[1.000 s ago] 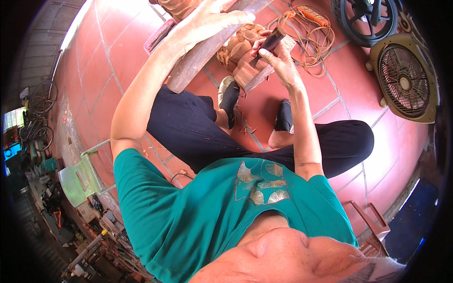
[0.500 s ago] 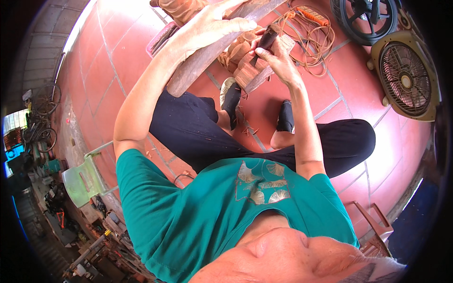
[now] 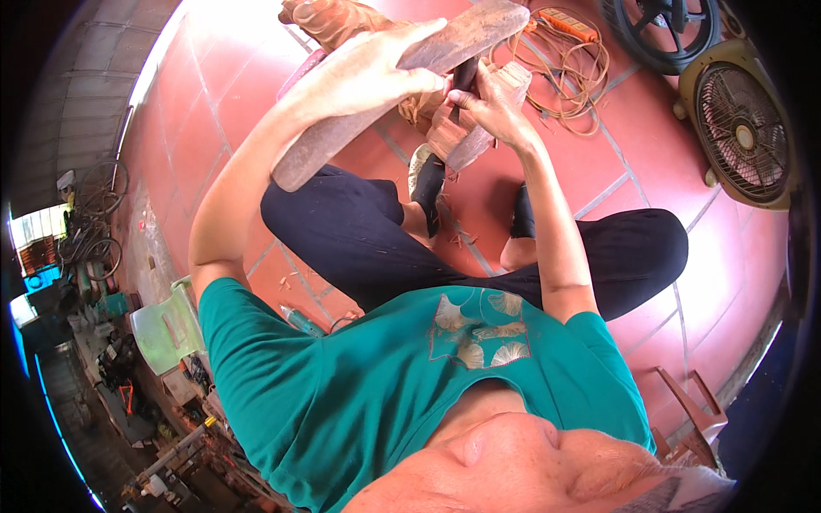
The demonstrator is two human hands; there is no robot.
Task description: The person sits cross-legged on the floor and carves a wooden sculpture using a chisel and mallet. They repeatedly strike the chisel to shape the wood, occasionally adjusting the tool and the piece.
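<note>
My left hand (image 3: 368, 73) is wrapped around a long, flat wooden bar (image 3: 321, 147), which slants from above my left thigh up to the right. Its far end lies over the top of a chisel (image 3: 464, 77); whether the two touch I cannot tell. My right hand (image 3: 498, 109) grips this chisel by its dark handle, thumb along the near side. The blade points down at a reddish wood block (image 3: 462, 144), and its tip is hard to make out. The block sits just beyond my feet, partly covered by my right hand.
Wood shavings lie on the red tiled floor (image 3: 590, 162) around my feet. Beyond the block are a brown carved wooden piece (image 3: 329, 21) and a coiled orange cord (image 3: 581, 85). A box fan (image 3: 742, 137) and a wheel (image 3: 667, 34) stand right. A green chair (image 3: 167, 325) is left.
The wooden bar has shifted down and left with my left hand, bringing its far end into view over the chisel. The chisel handle has tipped left and stands more upright.
</note>
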